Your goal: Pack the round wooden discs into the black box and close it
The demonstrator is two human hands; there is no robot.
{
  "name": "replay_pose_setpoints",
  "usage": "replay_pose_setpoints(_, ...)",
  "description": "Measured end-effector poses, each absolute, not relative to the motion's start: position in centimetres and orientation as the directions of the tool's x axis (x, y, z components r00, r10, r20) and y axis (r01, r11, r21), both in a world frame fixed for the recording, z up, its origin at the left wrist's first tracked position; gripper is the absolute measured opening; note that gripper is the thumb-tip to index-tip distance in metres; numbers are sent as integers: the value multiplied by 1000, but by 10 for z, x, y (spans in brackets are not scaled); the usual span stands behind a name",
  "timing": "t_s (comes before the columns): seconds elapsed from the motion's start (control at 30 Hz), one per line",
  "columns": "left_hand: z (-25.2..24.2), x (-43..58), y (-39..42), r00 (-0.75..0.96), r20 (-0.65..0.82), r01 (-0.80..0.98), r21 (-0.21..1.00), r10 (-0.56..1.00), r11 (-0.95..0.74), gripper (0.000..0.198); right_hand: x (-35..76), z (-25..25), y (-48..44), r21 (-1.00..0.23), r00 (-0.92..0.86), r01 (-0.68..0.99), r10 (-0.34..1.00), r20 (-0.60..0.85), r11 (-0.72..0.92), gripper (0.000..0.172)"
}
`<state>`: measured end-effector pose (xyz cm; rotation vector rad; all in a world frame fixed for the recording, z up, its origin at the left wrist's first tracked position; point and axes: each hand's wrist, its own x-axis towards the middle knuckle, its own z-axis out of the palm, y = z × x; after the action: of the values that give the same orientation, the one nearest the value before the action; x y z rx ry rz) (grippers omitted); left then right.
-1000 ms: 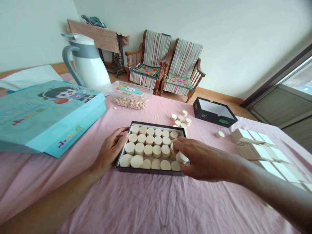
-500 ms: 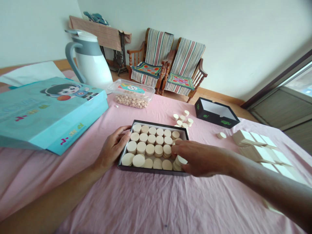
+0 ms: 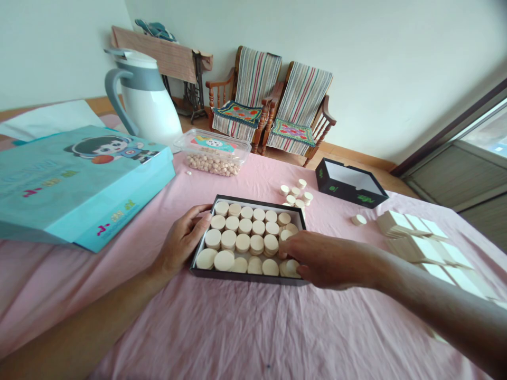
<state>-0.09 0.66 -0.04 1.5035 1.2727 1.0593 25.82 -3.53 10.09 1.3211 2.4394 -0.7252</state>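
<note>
A shallow black box with a white inside sits in front of me on the pink cloth. Rows of round pale wooden discs fill it, many in short stacks; in the nearest row the two left stacks stand higher than the others. My left hand grips the box's left rim, thumb on top. Over the right end is my right hand, its fingers bent down among the discs and closed around a wooden disc in the near right corner. That hand partly hides the box's right side.
Loose discs lie behind the box. A black lid, a small disc stack and stacked pale square tiles are to the right. To the left are a turquoise box, a white jug and a clear tub of small beads.
The disc under my right fingers has gone from tilted to lower and flatter in the near right corner. My right hand has shifted very slightly; my left hand stays on the rim.
</note>
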Motion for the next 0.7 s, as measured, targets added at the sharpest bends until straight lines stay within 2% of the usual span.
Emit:
replay_pose_setpoints(0.17,0,-1,6,114,48,247,966,992,-76,50,259,108,-42,-282,-548,837,725,-418,470,28)
replay_pose_setpoints(0.3,1,-1,5,116,25,231,972,993,-52,50,287,129,-27,-277,-517,845,832,-202,458,23)
replay_pose_setpoints(0.43,2,0,5,104,19,227,973,994,-42,50,334,123,13,-161,-288,945,958,6,285,18)
replay_pose_setpoints(0.53,2,0,6,101,11,220,975,995,-33,51,361,93,42,-73,-191,979,981,-22,189,22)
replay_pose_setpoints(0.6,2,0,6,103,12,230,973,995,-35,52,370,70,57,-18,-143,990,989,-48,143,33)
replay_pose_setpoints(0.7,3,-1,6,103,22,252,967,994,-48,52,370,47,72,3,-132,991,989,-68,132,46)
